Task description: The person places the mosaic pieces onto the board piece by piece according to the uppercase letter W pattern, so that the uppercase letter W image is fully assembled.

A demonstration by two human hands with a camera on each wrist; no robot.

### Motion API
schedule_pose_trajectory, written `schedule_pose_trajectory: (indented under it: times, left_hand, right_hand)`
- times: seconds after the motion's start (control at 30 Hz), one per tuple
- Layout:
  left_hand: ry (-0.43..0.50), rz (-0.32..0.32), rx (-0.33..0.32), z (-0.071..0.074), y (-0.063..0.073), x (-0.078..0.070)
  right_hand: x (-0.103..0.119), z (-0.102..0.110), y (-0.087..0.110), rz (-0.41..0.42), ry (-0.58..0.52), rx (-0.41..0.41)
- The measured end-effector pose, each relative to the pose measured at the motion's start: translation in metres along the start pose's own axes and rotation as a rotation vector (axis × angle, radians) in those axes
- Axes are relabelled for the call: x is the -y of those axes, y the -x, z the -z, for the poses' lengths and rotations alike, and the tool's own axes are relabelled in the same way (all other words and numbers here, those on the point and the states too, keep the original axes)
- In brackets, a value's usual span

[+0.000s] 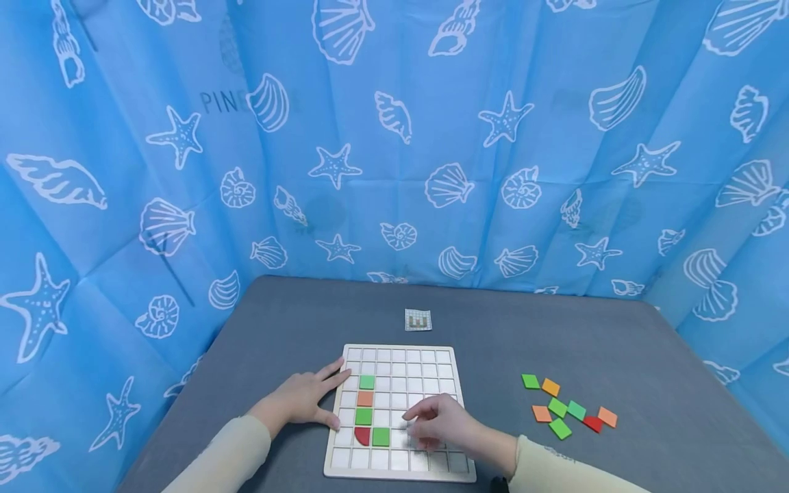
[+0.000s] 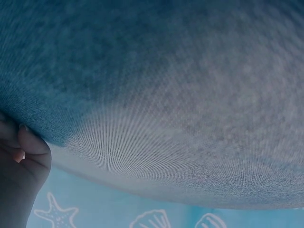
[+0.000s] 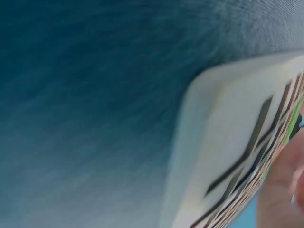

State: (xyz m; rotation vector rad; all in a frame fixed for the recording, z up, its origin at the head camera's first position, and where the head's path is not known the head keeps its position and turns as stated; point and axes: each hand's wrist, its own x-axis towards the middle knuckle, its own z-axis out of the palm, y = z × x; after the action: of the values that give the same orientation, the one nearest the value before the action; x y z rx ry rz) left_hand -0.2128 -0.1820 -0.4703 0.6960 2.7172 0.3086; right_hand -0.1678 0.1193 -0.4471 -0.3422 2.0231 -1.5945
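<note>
A white grid board (image 1: 399,465) lies on the grey table. In one column sit a mint green tile (image 1: 366,382), an orange tile (image 1: 365,398), a green tile (image 1: 364,416) and a red rounded piece (image 1: 362,436). Another green tile (image 1: 381,437) is right of the red one. My left hand (image 1: 304,397) rests at the board's left edge, fingers spread; part of it (image 2: 28,164) shows in the left wrist view. Over the board's lower right hovers my right hand (image 1: 440,423), thumb and index finger apart, no tile visible between them. The right wrist view catches this hand (image 3: 280,190) beside the board's corner.
Several loose tiles, green, orange and red, lie right of the board, among them a bright green tile (image 1: 560,429) and a red tile (image 1: 592,424). Beyond the board is a small printed card (image 1: 418,320). A blue shell-patterned curtain (image 1: 394,205) hangs behind the table.
</note>
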Motion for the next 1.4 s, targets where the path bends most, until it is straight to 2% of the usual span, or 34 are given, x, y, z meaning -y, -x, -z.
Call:
schedule_pose_trajectory:
  times: [0.27, 0.5, 0.6, 0.8, 0.97, 1.13, 1.27, 1.4]
  left_hand:
    - [0.010, 0.012, -0.003, 0.000, 0.001, 0.000]
    - [-0.002, 0.029, 0.006, -0.001, -0.001, -0.001]
    - [-0.002, 0.036, 0.010, 0.000, -0.002, -0.001]
    - [0.003, 0.032, 0.014, 0.001, 0.000, -0.003]
    - [0.011, 0.018, 0.012, 0.000, 0.000, -0.001]
    - [0.008, 0.000, 0.005, 0.000, 0.001, 0.000]
    - [0.016, -0.007, -0.001, 0.001, 0.002, -0.001]
    - [0.030, -0.005, -0.001, 0.002, 0.001, -0.003]
  right_hand:
    - [0.001, -0.022, -0.016, 0.004, 0.199, -0.023]
    - [0.000, -0.027, -0.022, -0.009, 0.326, -0.056]
    - [0.001, -0.027, -0.021, -0.009, 0.310, -0.049]
    - [0.002, -0.020, -0.016, -0.025, 0.149, 0.001]
    - [0.006, -0.002, -0.007, -0.012, 0.105, 0.011]
    - [0.011, 0.031, 0.004, 0.042, 0.109, -0.008]
    - [0.012, 0.058, 0.016, 0.050, 0.150, -0.052]
    - [0.011, 0.084, 0.030, 0.011, 0.193, -0.139]
